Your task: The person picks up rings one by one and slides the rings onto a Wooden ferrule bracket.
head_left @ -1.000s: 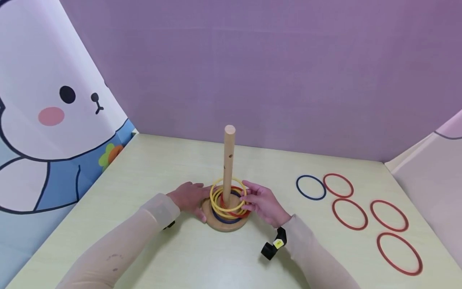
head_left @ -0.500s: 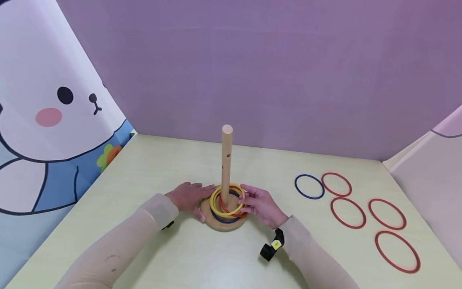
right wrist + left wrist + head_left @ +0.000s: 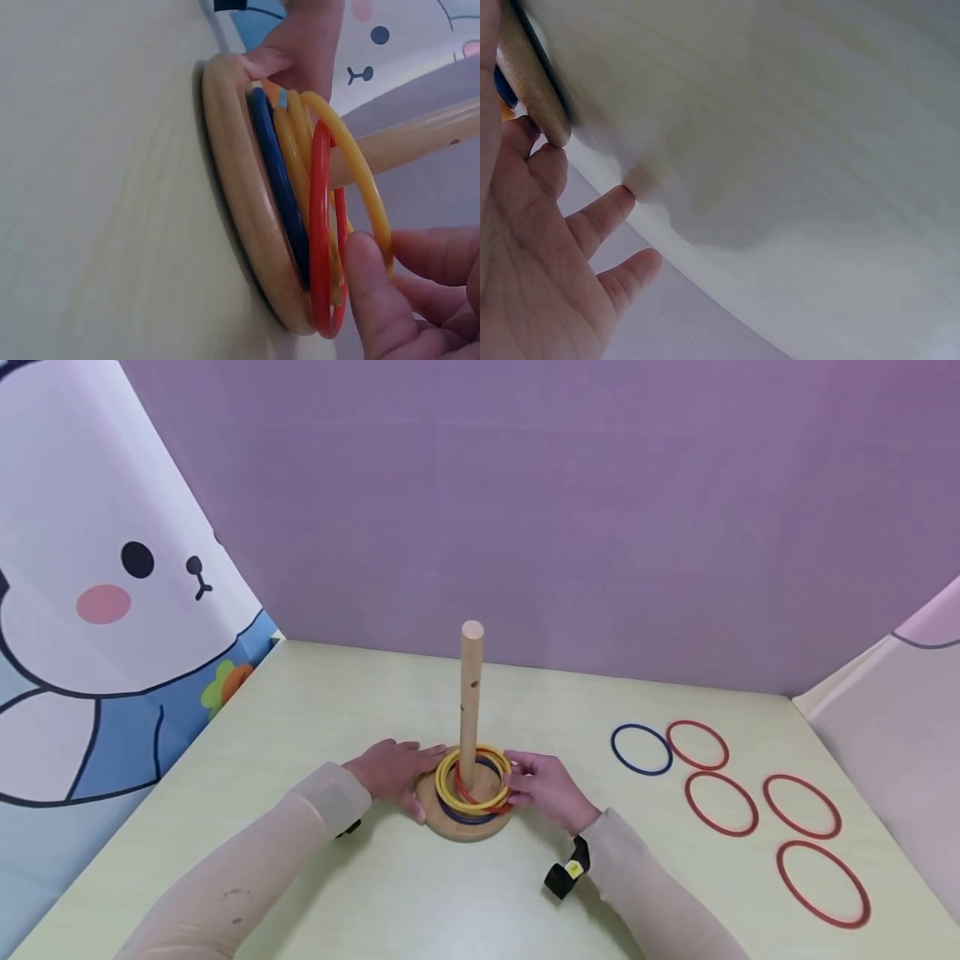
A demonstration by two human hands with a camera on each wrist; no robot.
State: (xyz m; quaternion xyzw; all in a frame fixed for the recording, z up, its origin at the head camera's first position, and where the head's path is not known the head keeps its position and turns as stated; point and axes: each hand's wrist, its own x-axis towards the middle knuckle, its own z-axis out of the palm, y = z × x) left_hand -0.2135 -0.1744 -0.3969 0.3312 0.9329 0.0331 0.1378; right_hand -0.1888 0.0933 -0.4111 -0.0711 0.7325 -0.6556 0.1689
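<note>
A wooden peg (image 3: 469, 718) stands upright on a round wooden base (image 3: 463, 834). Around its foot lie a blue ring (image 3: 279, 187), yellow rings (image 3: 291, 154) and a tilted red ring (image 3: 319, 232). My right hand (image 3: 551, 789) pinches the uppermost yellow ring (image 3: 361, 161) between thumb and fingers at its right side; that ring encircles the peg, tilted, low over the others. On the left, my left hand (image 3: 388, 775) touches the base's edge with fingers and thumb spread. Its outer fingers (image 3: 604, 217) are extended in the left wrist view.
Right of the base, a blue ring (image 3: 617, 755) and several red rings (image 3: 693, 793) lie flat on the pale table (image 3: 360, 893). A purple backdrop (image 3: 570, 527) rises behind the table. A cartoon-printed panel (image 3: 60, 693) stands at the left.
The yellow ring in my right hand has come down along the peg onto the other rings. My left hand has stayed at the base.
</note>
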